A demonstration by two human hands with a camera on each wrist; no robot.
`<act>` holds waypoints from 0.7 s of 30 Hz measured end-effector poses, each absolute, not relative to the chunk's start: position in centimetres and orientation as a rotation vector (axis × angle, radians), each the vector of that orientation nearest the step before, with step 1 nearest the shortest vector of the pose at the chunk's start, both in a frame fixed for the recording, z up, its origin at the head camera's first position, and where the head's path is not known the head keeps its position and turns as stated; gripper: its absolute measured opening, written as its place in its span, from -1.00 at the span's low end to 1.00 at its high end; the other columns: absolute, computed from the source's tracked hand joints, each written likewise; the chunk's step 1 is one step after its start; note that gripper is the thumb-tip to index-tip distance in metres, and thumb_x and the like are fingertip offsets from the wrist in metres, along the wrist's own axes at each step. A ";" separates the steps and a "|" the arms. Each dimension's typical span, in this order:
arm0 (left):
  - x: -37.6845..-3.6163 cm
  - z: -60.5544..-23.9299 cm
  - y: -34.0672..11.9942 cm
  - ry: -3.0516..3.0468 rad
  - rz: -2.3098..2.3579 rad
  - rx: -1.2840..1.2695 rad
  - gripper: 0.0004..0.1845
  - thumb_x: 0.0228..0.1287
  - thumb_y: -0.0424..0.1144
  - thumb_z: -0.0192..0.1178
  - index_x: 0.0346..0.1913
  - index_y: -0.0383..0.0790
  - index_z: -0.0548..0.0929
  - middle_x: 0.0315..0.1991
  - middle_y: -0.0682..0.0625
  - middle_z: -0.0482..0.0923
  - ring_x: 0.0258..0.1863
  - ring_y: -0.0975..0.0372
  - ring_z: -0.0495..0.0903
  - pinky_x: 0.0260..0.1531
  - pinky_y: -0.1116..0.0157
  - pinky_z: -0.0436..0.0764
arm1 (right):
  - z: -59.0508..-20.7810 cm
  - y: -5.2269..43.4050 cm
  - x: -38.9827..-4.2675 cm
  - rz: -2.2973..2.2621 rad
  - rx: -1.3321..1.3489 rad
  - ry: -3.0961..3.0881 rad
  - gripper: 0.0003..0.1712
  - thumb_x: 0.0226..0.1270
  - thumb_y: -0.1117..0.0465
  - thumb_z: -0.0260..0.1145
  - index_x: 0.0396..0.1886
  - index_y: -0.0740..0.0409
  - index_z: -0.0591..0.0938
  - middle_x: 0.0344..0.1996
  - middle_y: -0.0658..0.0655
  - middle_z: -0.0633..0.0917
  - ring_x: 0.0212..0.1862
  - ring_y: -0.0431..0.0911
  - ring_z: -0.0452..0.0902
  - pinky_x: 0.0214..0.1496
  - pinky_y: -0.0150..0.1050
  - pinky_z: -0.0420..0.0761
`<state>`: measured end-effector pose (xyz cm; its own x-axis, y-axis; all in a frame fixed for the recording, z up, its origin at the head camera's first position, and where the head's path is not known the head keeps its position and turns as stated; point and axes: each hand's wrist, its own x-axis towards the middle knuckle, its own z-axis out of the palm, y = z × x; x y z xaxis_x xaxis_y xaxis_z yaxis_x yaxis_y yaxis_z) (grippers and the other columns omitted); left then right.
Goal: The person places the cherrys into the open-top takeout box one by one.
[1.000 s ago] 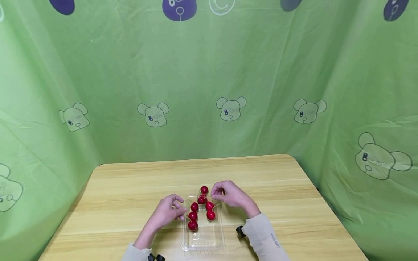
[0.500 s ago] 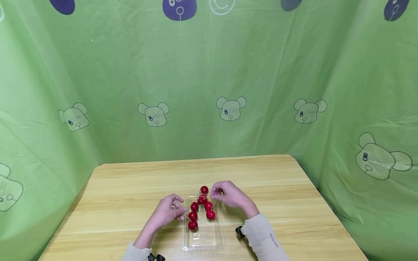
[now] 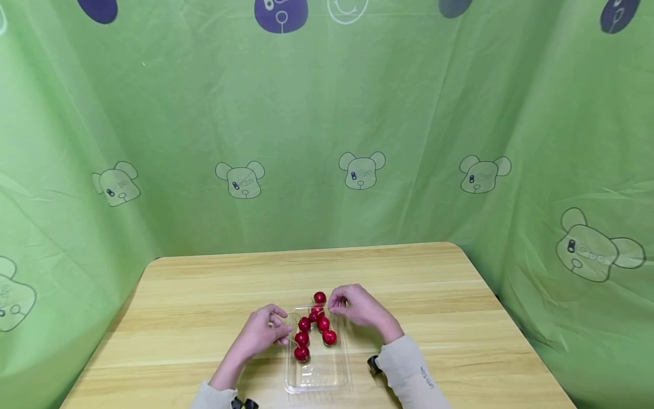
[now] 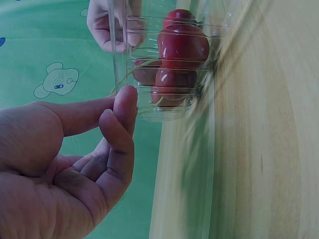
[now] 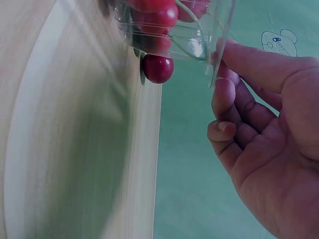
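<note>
A clear plastic tray (image 3: 317, 376) lies on the wooden table (image 3: 204, 295) and holds several red cherries (image 3: 302, 339) with stems. One more cherry (image 3: 319, 297) sits on the table just beyond the tray's far edge. My left hand (image 3: 263, 332) is at the tray's left rim, with thumb and forefinger (image 4: 122, 102) pinched at the thin wall (image 4: 115, 50). At the far right corner my right hand (image 3: 357, 307) pinches the tray's rim (image 5: 222, 45) between curled fingers (image 5: 219, 74). The loose cherry (image 5: 158, 68) shows outside the wall in the right wrist view.
Green printed curtains (image 3: 327, 142) close in the table at the back and on both sides. Bare tabletop lies left, right and behind the tray. The table's rounded far corners sit close to the curtain.
My right hand has edged slightly left at the tray's corner, and the cherries near that end have shifted a little left. My left hand has stayed put.
</note>
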<state>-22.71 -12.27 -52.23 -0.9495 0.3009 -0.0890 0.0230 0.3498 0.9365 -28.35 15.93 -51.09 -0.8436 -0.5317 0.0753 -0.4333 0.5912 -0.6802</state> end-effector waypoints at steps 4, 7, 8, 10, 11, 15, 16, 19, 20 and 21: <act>-22.7 -52.2 -12.3 2.368 1.636 0.292 -0.55 0.33 -0.39 0.34 0.16 -0.58 0.47 -0.29 -0.20 0.70 -0.48 0.19 0.71 -0.35 0.10 0.80 | -51.0 15.8 -28.3 -1.086 -0.817 2.680 -0.96 0.35 0.31 0.43 -0.24 0.15 0.76 -0.37 -0.12 0.71 -0.28 -0.24 0.59 -0.15 -0.39 0.66; -22.7 -52.2 -12.3 2.373 1.634 0.295 -0.55 0.32 -0.39 0.35 0.16 -0.58 0.47 -0.30 -0.20 0.71 -0.48 0.19 0.71 -0.35 0.10 0.80 | -51.0 15.7 -28.2 -1.082 -0.814 2.677 -0.96 0.34 0.31 0.44 -0.25 0.12 0.76 -0.37 -0.13 0.72 -0.28 -0.25 0.59 -0.14 -0.38 0.67; -22.7 -52.2 -12.3 2.374 1.633 0.294 -0.55 0.32 -0.39 0.35 0.16 -0.58 0.47 -0.30 -0.19 0.71 -0.48 0.19 0.71 -0.36 0.11 0.80 | -51.0 15.7 -28.2 -1.079 -0.821 2.678 -0.96 0.33 0.32 0.44 -0.25 0.12 0.75 -0.37 -0.12 0.72 -0.28 -0.25 0.59 -0.14 -0.37 0.68; -22.7 -52.2 -12.3 2.378 1.629 0.293 -0.55 0.32 -0.39 0.35 0.16 -0.57 0.47 -0.31 -0.17 0.71 -0.48 0.19 0.71 -0.36 0.12 0.80 | -51.1 15.7 -28.2 -1.075 -0.828 2.678 -0.95 0.32 0.32 0.45 -0.26 0.10 0.75 -0.37 -0.13 0.72 -0.28 -0.25 0.59 -0.12 -0.36 0.68; -22.8 -52.2 -12.4 2.382 1.629 0.303 -0.54 0.32 -0.39 0.35 0.16 -0.58 0.47 -0.31 -0.16 0.70 -0.48 0.19 0.71 -0.37 0.12 0.80 | -51.1 15.6 -28.2 -1.071 -0.827 2.680 -0.95 0.32 0.32 0.45 -0.27 0.10 0.75 -0.37 -0.13 0.72 -0.28 -0.26 0.59 -0.12 -0.36 0.67; -22.8 -52.2 -12.4 2.383 1.626 0.300 -0.54 0.32 -0.38 0.36 0.16 -0.57 0.48 -0.33 -0.13 0.70 -0.49 0.20 0.71 -0.37 0.12 0.79 | -51.1 15.5 -28.1 -1.061 -0.835 2.686 -0.95 0.30 0.32 0.46 -0.28 0.10 0.76 -0.37 -0.13 0.74 -0.28 -0.27 0.59 -0.11 -0.35 0.67; -22.8 -52.2 -12.4 2.383 1.625 0.301 -0.54 0.32 -0.38 0.36 0.15 -0.57 0.48 -0.33 -0.13 0.70 -0.49 0.20 0.71 -0.38 0.12 0.79 | -51.1 15.5 -28.1 -1.059 -0.833 2.688 -0.95 0.30 0.32 0.47 -0.27 0.10 0.76 -0.36 -0.12 0.74 -0.29 -0.28 0.59 -0.11 -0.35 0.67; -22.8 -52.2 -12.4 2.382 1.623 0.296 -0.55 0.31 -0.38 0.36 0.15 -0.56 0.48 -0.34 -0.12 0.70 -0.49 0.19 0.71 -0.38 0.11 0.79 | -51.0 15.4 -28.1 -1.055 -0.833 2.694 -0.94 0.29 0.32 0.48 -0.28 0.10 0.76 -0.36 -0.12 0.76 -0.30 -0.27 0.60 -0.13 -0.34 0.67; -22.8 -52.2 -12.3 2.383 1.623 0.297 -0.55 0.31 -0.38 0.36 0.15 -0.56 0.48 -0.34 -0.12 0.70 -0.49 0.19 0.71 -0.38 0.11 0.79 | -50.9 15.4 -28.1 -1.057 -0.823 2.692 -0.94 0.29 0.32 0.48 -0.28 0.10 0.77 -0.36 -0.12 0.76 -0.30 -0.27 0.60 -0.13 -0.34 0.66; -22.7 -52.2 -12.3 2.383 1.622 0.299 -0.55 0.31 -0.38 0.36 0.15 -0.56 0.48 -0.34 -0.12 0.70 -0.49 0.19 0.71 -0.38 0.11 0.79 | -50.9 15.3 -28.0 -1.059 -0.822 2.692 -0.94 0.28 0.32 0.48 -0.28 0.10 0.77 -0.35 -0.11 0.76 -0.30 -0.26 0.60 -0.13 -0.34 0.66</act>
<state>-22.75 -12.34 -52.22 -0.9496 0.3020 -0.0840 0.0326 0.3617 0.9317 -28.04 15.32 -50.91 -0.8422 -0.5343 0.0720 -0.4400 0.6041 -0.6644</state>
